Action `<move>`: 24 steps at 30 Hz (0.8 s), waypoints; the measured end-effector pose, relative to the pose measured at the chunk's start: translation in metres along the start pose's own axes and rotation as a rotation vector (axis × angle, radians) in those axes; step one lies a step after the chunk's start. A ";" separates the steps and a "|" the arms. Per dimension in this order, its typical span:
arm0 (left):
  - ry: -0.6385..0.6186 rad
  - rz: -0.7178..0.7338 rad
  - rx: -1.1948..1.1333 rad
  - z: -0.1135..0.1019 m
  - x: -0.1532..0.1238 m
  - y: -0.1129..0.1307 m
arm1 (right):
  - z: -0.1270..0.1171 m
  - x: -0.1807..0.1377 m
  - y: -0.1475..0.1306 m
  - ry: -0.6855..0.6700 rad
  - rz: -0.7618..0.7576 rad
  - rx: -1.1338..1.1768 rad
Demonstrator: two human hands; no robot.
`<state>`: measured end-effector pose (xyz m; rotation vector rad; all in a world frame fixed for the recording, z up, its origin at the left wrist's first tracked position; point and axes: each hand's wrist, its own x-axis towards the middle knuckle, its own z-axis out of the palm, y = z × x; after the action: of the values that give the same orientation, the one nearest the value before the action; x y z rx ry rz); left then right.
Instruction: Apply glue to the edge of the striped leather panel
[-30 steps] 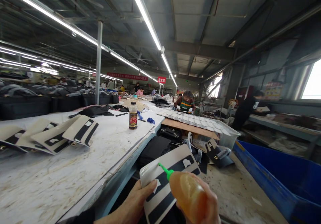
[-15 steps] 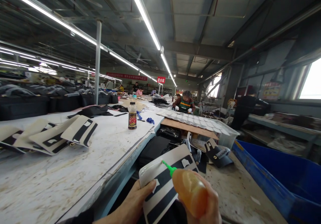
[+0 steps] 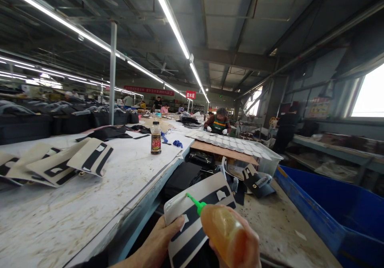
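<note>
My left hand (image 3: pixel 157 246) grips the lower left edge of a cream panel with black stripes (image 3: pixel 192 216), holding it tilted up at the bottom of the view. My right hand (image 3: pixel 244 246) is wrapped around an amber glue bottle (image 3: pixel 222 232). Its green nozzle (image 3: pixel 193 203) points at the panel's upper left part, close to the surface. Both hands are cut off by the lower frame edge.
A long white worktable (image 3: pixel 90 196) on the left carries several matching striped panels (image 3: pixel 69 162) and a small drink bottle (image 3: pixel 155 138). A blue bin (image 3: pixel 330 208) sits right. Dark bag parts (image 3: pixel 255 180) and a tray of white pieces (image 3: pixel 234 142) lie ahead. A co-worker (image 3: pixel 219 122) sits farther down.
The nozzle tip has shifted slightly left along the panel's upper part. The view has drifted a little; both hands keep their grips.
</note>
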<state>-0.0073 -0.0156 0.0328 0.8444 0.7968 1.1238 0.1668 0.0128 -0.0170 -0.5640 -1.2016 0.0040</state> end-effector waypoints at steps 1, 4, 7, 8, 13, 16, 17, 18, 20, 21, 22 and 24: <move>-0.024 0.014 -0.004 -0.001 0.000 -0.001 | 0.000 0.000 -0.001 0.019 0.031 0.015; 0.008 0.024 0.036 -0.002 0.001 -0.001 | 0.003 -0.001 -0.011 -0.007 0.063 0.047; 0.045 0.007 0.064 -0.001 -0.001 0.002 | 0.006 0.001 -0.018 0.022 0.177 0.044; 0.044 -0.005 0.062 0.000 -0.002 0.004 | 0.005 0.003 -0.018 0.057 0.223 0.038; 0.159 -0.070 0.110 0.005 -0.005 0.007 | -0.007 0.014 -0.010 0.182 0.432 0.060; 0.097 -0.083 0.078 0.001 -0.004 0.003 | -0.012 0.014 -0.012 0.139 0.401 -0.023; 0.063 -0.075 0.070 -0.001 -0.003 0.002 | -0.011 0.012 -0.014 0.121 0.376 -0.056; 0.039 -0.069 0.065 -0.002 -0.002 0.001 | -0.010 0.011 -0.016 0.104 0.363 -0.061; 0.026 -0.057 0.072 -0.002 -0.001 0.002 | -0.007 0.009 -0.020 0.102 0.392 0.033; 0.037 -0.053 0.080 -0.001 -0.002 0.003 | -0.005 0.009 -0.021 0.125 0.428 0.105; 0.065 -0.058 0.090 0.001 -0.003 0.004 | -0.004 0.010 -0.021 0.153 0.469 0.175; 0.134 -0.061 0.112 0.007 -0.006 0.008 | -0.004 0.012 -0.020 0.219 0.553 0.260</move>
<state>-0.0061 -0.0209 0.0440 0.8382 0.9979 1.0984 0.1688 -0.0019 0.0009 -0.6327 -0.7874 0.5470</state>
